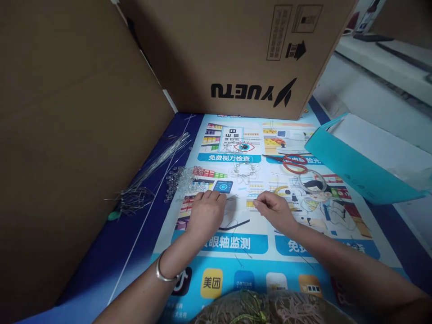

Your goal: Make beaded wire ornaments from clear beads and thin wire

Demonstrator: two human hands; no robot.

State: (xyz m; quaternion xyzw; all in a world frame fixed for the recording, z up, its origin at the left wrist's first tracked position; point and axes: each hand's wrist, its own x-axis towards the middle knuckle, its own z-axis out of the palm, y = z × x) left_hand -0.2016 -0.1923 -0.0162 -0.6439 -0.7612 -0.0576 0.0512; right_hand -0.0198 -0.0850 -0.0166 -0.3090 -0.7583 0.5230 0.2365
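Pinching a thin wire (243,208), right hand (275,210); left hand (206,211) flat on poster (236,243).

The worktop (101,270) is covered by a printed poster (236,245). On it are laid a heap of clear beads (180,180), a bundle of thin wires (151,168), red-handled scissors (293,163) and a teal paper bag (357,171); a cardboard box (236,49) is stood at the back.

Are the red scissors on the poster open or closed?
Closed, it seems: the red scissors lie flat, dark blades together in one line pointing left, the two red handle loops side by side.
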